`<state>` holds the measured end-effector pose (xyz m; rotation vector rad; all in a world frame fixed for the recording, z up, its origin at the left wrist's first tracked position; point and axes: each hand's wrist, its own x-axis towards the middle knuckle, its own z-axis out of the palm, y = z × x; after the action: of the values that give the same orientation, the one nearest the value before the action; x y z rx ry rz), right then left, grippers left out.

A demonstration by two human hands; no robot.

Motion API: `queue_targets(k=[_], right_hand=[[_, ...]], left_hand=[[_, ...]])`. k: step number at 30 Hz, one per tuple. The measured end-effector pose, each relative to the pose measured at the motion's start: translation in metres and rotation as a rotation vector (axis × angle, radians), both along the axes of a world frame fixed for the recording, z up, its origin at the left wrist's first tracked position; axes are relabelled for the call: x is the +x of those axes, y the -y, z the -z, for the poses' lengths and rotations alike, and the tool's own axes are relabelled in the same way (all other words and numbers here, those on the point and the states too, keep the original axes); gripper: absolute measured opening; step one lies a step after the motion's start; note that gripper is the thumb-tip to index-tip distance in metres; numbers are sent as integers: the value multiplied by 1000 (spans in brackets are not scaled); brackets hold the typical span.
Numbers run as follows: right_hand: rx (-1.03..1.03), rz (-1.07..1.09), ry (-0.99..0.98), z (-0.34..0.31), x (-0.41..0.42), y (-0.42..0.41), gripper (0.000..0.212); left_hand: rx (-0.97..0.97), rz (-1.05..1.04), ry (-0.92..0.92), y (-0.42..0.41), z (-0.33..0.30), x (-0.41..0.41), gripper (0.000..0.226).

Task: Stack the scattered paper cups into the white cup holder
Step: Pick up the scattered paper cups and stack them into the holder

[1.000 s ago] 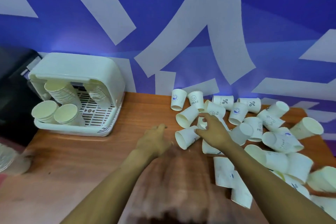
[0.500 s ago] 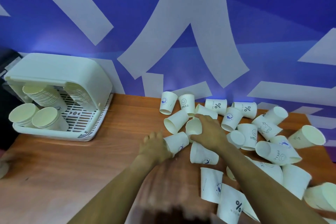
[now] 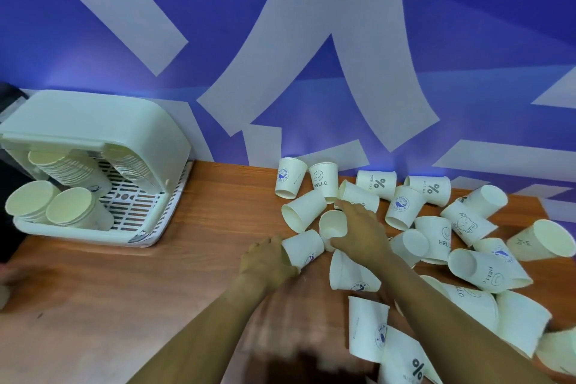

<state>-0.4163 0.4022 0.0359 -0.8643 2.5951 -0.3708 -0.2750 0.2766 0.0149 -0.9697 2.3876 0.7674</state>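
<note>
Amid cups at 3 o'clock: left hand (image 3: pixel 268 262) curled round lying cup (image 3: pixel 304 249), right hand (image 3: pixel 361 234) pinching open-mouthed cup (image 3: pixel 333 223); holder (image 3: pixel 93 121) at 9. Grips unchanged since half-second ago.

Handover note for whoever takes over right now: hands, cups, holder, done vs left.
Left hand: grips a cup lying on its side at the near edge of the pile.
Right hand: holds another cup, mouth facing the camera.
White cup holder: far left on the wooden table, lid up; four nested stacks already lie inside.
Scattered cups: many remain loose on the right half of the table, most tipped over, some upside down by the wall.
Done: part of the cups stacked. Left: nest the two held cups, clear the pile into the holder.
</note>
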Motion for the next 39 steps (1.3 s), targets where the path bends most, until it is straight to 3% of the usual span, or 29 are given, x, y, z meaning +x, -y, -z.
queue_targets(k=[10,23,30,39], right_hand=[[78,-2,-72,-17,18,11,77],[-219,23,-53,-86,81,45,78],[-298,26,-49,-104,137,91,72],[-245,47,-66,-114,232,189,68]], left_hand=[[-13,-84,-107,31,-34,36,76],[-149,-16,-359,71,-103,88,67],[-206,14,-415,123,-131,137,72],[-169,36,-477,230,-141,224,84]])
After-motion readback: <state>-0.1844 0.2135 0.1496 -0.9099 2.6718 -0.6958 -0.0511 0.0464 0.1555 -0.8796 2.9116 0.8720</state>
